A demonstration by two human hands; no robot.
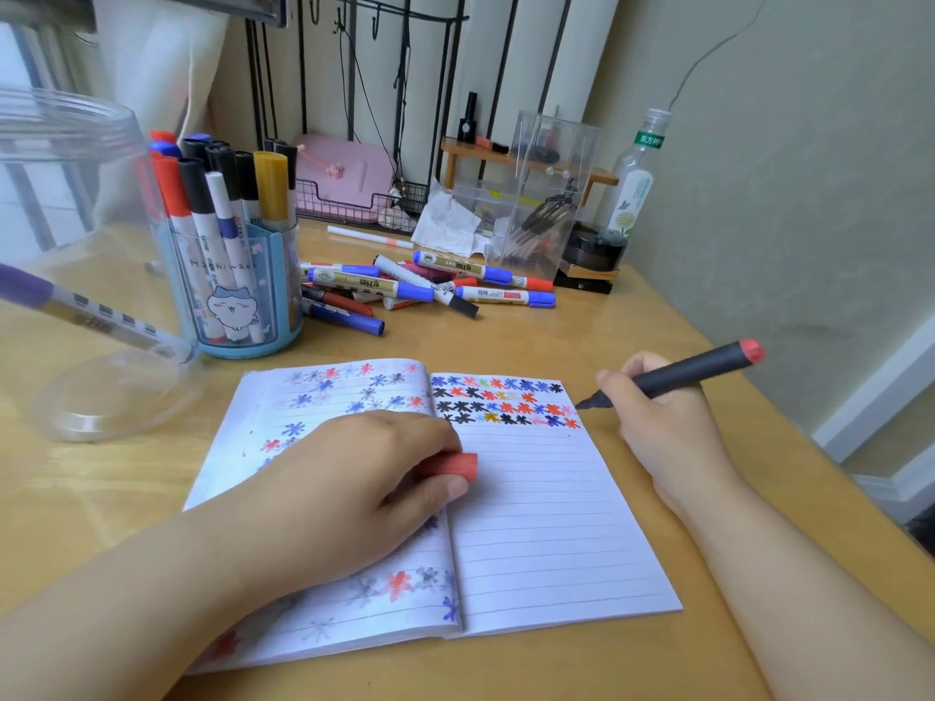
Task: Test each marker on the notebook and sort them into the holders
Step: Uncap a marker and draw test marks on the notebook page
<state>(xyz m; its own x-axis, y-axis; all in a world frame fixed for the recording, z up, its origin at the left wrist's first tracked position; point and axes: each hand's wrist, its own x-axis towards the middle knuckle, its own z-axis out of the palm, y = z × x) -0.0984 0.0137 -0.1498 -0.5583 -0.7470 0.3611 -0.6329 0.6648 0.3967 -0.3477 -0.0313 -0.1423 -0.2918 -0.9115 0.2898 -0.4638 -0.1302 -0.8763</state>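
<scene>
An open lined notebook (546,523) lies on the wooden table, its top rows filled with coloured star marks. My right hand (657,422) grips an uncapped dark marker (693,371) with a red end; its tip hovers at the right edge of the page by the marks. My left hand (354,478) rests on the notebook's spine and holds the red cap (450,465) between thumb and fingers. A blue holder (238,290) full of markers stands at the back left. A clear jar (76,275) beside it holds one purple-capped marker (91,311). A pile of loose markers (420,288) lies behind the notebook.
A clear acrylic box (546,194) with pens, a crumpled tissue (445,220), a pink case in a wire tray (349,179), a glass bottle (632,189) and a small wooden shelf (521,159) crowd the back. The table's right edge runs near the wall.
</scene>
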